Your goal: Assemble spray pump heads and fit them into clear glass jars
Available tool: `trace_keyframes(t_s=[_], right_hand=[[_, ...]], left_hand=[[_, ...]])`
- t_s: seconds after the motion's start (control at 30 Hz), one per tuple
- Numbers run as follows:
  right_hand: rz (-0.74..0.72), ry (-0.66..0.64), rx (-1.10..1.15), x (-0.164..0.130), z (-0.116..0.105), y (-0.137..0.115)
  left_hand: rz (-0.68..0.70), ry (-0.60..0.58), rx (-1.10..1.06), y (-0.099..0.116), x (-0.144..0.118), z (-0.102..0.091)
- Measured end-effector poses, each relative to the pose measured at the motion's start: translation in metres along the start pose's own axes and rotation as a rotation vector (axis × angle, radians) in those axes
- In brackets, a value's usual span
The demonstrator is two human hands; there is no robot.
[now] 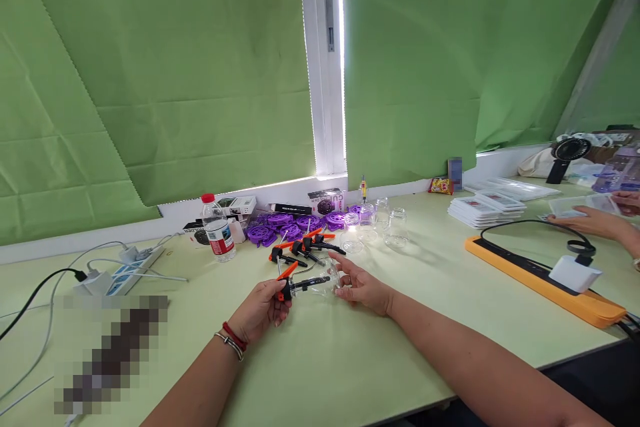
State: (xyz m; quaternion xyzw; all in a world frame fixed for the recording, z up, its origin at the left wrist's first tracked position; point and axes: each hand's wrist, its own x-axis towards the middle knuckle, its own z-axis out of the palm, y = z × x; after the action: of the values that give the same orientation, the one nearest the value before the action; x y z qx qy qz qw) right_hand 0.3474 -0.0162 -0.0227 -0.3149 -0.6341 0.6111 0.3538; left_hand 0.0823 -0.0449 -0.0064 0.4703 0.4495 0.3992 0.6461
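Observation:
My left hand (264, 308) grips a black dispenser head (285, 289) with an orange lever (287, 271). Its dark stem (317, 283) reaches into a clear glass bottle (325, 269) lying sideways above the table. Around the far end of that bottle curl the fingers of my right hand (364, 287). Just beyond my hands lie several similar black heads with orange levers (300, 250). Several clear glass bottles (396, 230) stand behind my right hand. Whether the head is fully seated on the bottle neck I cannot tell.
Purple plastic pieces (263, 233) and small boxes (327, 201) line the back, beside a red-capped water bottle (219, 230). Power strips stand left (135, 273) and right (540, 283), with cables. White flat packs (483, 210) are stacked near another person's hand (585, 221).

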Motion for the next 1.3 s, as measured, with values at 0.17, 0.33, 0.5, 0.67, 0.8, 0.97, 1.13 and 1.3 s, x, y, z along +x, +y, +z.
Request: trace_keyframes(t_s=[0.17,0.33,0.5,0.67,0.8,0.97,1.13,1.3], right_hand=[[0.026,0.017,0.014,0.003,0.000,0.002],[0.015,0.013,0.001,0.008,0.000,0.007],[-0.018,-0.010,-0.047,0.008,0.000,0.011],[-0.088,-0.052,-0.034,0.003,-0.003,0.010],[-0.102,-0.092,-0.026,0.003,-0.005,0.009],[-0.039,-0.064,0.018,0.004,-0.004,0.009],[0.019,-0.059,0.043,0.006,-0.004,0.010],[0.016,-0.050,0.040,0.007,-0.001,0.007]], left_hand=[[0.017,-0.005,0.028,0.002,-0.001,0.002],[0.025,0.000,0.044,0.005,-0.004,0.007],[0.008,0.003,0.031,0.004,-0.003,0.004],[0.008,0.008,0.030,0.003,-0.001,0.001],[-0.002,0.023,0.051,0.002,-0.001,0.002],[0.022,0.006,0.061,0.002,-0.001,0.004],[0.044,0.023,0.084,0.001,-0.001,0.004],[0.075,0.049,0.117,0.000,-0.001,0.003]])
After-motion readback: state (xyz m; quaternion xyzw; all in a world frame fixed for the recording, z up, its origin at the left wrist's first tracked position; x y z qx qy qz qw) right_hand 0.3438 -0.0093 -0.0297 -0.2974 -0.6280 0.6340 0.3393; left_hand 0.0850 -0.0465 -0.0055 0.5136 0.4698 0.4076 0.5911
